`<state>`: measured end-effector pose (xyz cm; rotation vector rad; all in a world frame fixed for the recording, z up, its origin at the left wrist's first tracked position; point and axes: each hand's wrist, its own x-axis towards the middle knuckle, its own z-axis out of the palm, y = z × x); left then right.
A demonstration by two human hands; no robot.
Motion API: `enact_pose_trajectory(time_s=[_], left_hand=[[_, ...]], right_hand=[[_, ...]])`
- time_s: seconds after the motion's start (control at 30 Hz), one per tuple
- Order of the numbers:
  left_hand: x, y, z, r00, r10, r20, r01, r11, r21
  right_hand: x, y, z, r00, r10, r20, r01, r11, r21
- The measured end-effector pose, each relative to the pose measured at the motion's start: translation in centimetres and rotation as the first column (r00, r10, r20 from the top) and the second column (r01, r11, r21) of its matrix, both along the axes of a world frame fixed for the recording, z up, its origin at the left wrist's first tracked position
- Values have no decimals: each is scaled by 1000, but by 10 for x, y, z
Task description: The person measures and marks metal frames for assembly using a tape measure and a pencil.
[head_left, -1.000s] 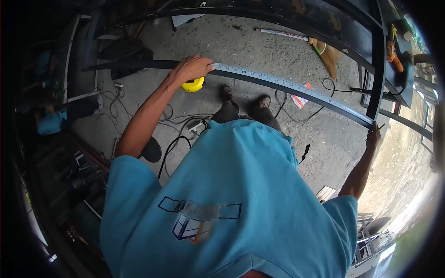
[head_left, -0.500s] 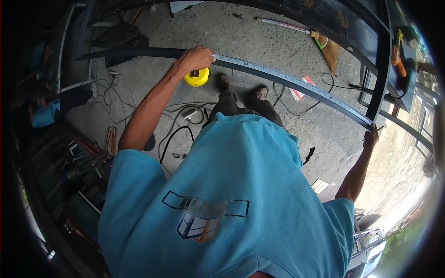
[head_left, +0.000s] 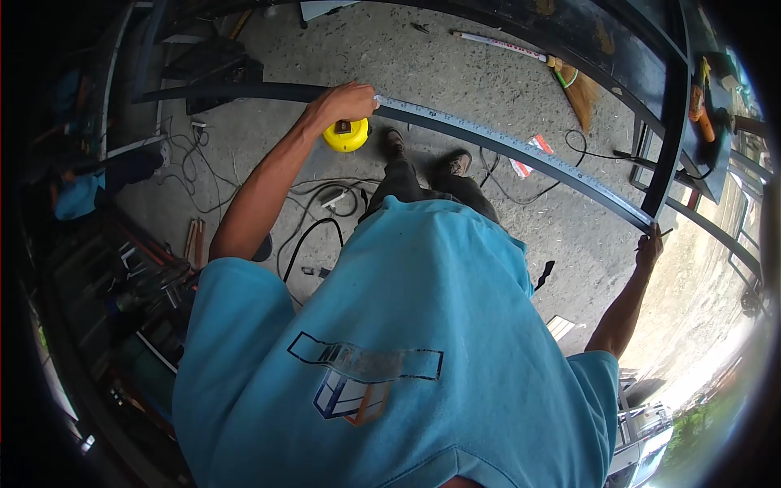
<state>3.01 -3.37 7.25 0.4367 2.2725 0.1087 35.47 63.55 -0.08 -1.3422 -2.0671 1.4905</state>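
A yellow tape measure [head_left: 346, 137] hangs from my left hand [head_left: 350, 103], which is closed around its top at a dark metal bar [head_left: 496, 148]. The extended tape blade [head_left: 480, 130] lies along the top of that bar, running from my left hand to the right corner of the frame. At that corner my right hand [head_left: 649, 246] is closed beside the blade's far end, its fingers against the metal. A thin dark stick [head_left: 667, 233], pencil-like, pokes out of the right hand. The fingertips of both hands are partly hidden.
A dark metal upright [head_left: 674, 134] meets the bar at the right. On the concrete floor lie a broom [head_left: 578, 89], a red and white packet [head_left: 533, 154] and tangled cables [head_left: 325, 195]. A drill-like orange-handled tool [head_left: 701, 110] rests far right. A person in blue [head_left: 80, 198] is at left.
Both hands keep almost the same places along the bar. My right hand has shifted slightly, and the thin stick in it shows a little more. The view has moved a touch.
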Motion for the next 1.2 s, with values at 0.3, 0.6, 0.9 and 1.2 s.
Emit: enact_pose_trajectory(time_s=[0.3, 0.6, 0.9, 1.2], left_hand=[[-8, 10, 5, 986, -129, 102, 140, 984, -107], [-14, 9, -6, 981, -145, 128, 161, 978, -129], [-16, 11, -6, 981, -88, 171, 119, 976, -182], [-16, 15, 2, 977, -98, 188, 136, 971, -198]], right_hand=[[33, 44, -14, 845, 487, 221, -535, 763, 362], [18, 24, 4, 659, 722, 210, -621, 365, 693], [-11, -15, 42, 994, 49, 95, -23, 966, -256], [-13, -14, 45, 996, 4, 85, 25, 943, -333]])
